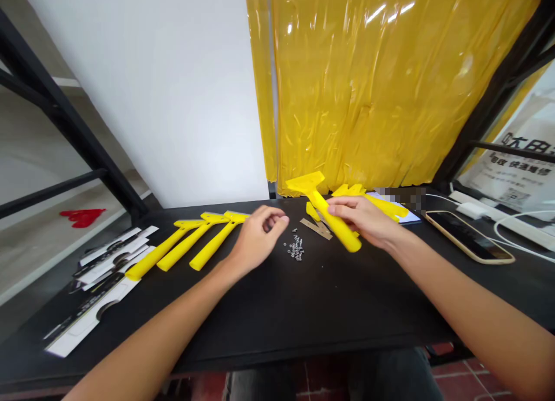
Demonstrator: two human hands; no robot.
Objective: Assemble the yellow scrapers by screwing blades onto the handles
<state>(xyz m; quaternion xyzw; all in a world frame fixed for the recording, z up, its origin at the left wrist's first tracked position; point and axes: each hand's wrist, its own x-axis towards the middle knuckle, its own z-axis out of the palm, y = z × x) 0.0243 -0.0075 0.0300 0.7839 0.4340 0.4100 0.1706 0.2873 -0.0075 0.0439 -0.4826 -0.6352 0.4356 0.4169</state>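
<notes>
The right hand [358,216] grips a yellow scraper [324,210] over the table [303,314]. The left hand [261,233] is to its left, fingers curled; I can't tell if it holds anything. Tiny screws [297,249] lie between them.

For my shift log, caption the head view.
Right hand holds a yellow handle; left hand is near small metal parts on a black table.

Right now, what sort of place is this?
Probably a small assembly workbench: loose small metal hardware and several yellow scraper-like tools on a black tabletop.
</notes>
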